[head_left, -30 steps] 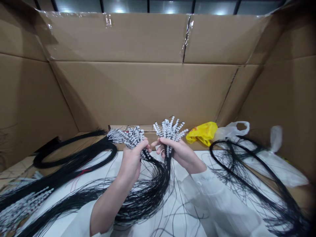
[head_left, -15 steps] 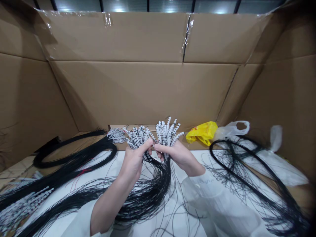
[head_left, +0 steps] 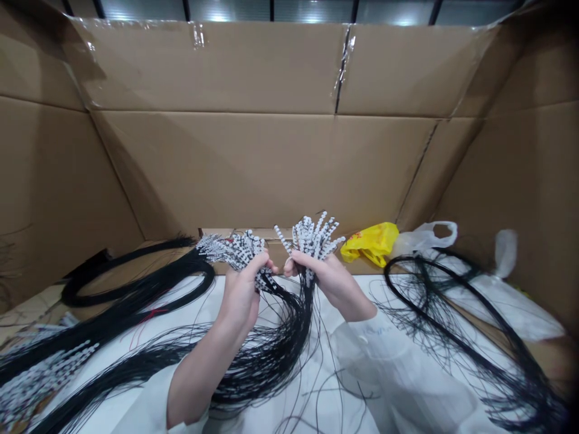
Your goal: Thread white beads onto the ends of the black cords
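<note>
Two bunches of thin black cords, their ends threaded with small white beads, are held up in the middle of the head view. My left hand (head_left: 244, 286) is closed around the left beaded bunch (head_left: 246, 248), thumb on top. Closed on the right beaded bunch (head_left: 314, 235) is my right hand (head_left: 328, 277); one beaded strand (head_left: 283, 239) leans left from it, near the thumb and fingertips. A small gap parts the two hands. Below them the black cords (head_left: 271, 367) join and sweep down and left over the white tabletop (head_left: 226, 298).
Cardboard walls (head_left: 262, 163) enclose the table. More bundled black cords (head_left: 149, 289) lie at left, beside beaded strands (head_left: 49, 377) at the lower left. On the right are a yellow plastic bag (head_left: 373, 242), a white plastic bag (head_left: 511, 304) and a loop of black cord (head_left: 474, 289).
My hands have drawn apart: the right beaded bunch moved slightly right, the left one slightly left. One beaded strand now stands out beside my right hand.
</note>
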{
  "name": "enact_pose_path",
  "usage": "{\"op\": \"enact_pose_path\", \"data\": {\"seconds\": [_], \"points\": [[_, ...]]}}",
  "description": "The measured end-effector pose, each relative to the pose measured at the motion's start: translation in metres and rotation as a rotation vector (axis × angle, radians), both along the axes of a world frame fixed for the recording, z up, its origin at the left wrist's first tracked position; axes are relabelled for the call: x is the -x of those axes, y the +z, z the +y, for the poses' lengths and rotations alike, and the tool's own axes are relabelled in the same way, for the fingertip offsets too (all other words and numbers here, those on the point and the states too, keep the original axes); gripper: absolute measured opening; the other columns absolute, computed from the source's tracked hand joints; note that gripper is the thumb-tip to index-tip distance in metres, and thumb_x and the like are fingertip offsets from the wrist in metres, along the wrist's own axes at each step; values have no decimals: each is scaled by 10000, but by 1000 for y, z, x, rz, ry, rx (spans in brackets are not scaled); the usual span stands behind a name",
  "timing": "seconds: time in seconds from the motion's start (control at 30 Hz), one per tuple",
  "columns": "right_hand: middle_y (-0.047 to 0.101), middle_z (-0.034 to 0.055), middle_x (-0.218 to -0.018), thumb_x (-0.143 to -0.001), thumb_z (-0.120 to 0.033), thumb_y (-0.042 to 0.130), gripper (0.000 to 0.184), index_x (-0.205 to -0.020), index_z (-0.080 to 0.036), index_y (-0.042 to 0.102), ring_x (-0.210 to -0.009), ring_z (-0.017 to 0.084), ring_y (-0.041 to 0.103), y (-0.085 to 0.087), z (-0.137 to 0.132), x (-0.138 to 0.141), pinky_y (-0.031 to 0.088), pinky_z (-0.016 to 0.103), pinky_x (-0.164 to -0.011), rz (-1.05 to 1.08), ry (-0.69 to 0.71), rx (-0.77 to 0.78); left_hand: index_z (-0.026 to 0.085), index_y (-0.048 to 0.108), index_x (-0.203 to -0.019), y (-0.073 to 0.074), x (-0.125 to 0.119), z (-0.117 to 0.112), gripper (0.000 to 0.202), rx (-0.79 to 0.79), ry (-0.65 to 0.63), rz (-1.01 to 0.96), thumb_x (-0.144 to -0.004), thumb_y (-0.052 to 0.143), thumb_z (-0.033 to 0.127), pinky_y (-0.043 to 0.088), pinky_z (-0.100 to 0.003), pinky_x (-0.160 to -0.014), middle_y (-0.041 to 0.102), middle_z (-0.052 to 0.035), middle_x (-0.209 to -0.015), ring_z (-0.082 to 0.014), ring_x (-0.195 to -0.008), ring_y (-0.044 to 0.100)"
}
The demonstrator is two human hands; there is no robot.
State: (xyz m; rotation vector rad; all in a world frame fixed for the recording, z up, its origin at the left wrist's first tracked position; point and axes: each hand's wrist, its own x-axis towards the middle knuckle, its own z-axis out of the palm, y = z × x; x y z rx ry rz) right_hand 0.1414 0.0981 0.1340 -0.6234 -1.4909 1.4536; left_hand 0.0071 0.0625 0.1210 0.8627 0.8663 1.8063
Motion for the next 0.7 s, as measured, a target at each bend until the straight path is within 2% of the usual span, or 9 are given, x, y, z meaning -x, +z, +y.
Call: {"op": "enact_pose_path", "data": {"seconds": [0.13,0.23,0.4,0.47,0.57,0.63,0.7], "points": [[616,38,-658,-784,-275,572,203,-647,-130,607,-634,119,562,0,-1,0,451,289,-702,-45,-11,-24,140,607,-595,-5,1,2,194,-10,7,51,-701,659,294,402,-264,-746,569,14,-618,-115,-647,525],[598,24,-634,-770,-296,594,203,-644,-137,601,-589,116,541,-1,0,1,452,285,-642,-81,48,-40,143,594,-593,-5,1,3,210,-10,-16,58,-691,672,311,408,-274,-740,581,10,-623,-124,-654,539],[593,10,-646,-748,-302,629,149,-729,-155,613,-555,112,521,-2,-1,3,437,276,-580,-99,149,-22,143,611,-676,0,-4,0,148,-3,-132,-21,-689,675,275,444,-307,-675,602,5,-612,-142,-596,557],[606,17,-698,-738,-311,643,156,-767,-158,624,-587,114,523,-2,-2,3,434,272,-589,-76,121,-20,147,624,-717,2,-5,-1,120,-8,-98,-51,-678,682,245,448,-312,-723,629,-1,-676,-150,-665,581],[617,28,-781,-709,-313,677,188,-808,-157,642,-688,125,539,-2,-1,0,432,272,-660,-41,4,-10,147,644,-729,1,-2,-1,125,26,3,-79,-644,700,218,423,-309,-825,652,-11,-786,-158,-800,589],[614,31,-790,-698,-321,686,212,-817,-147,657,-722,127,536,-3,1,-1,422,274,-702,-44,-39,27,141,648,-677,-1,0,0,97,71,40,-57,-632,694,214,411,-289,-827,641,-7,-749,-149,-791,577],[603,27,-776,-695,-329,687,242,-843,-139,664,-701,117,520,-4,3,-2,414,273,-695,-41,-19,75,143,644,-627,-2,2,1,78,95,44,-42,-630,680,211,411,-267,-789,618,4,-688,-134,-737,561]]}}
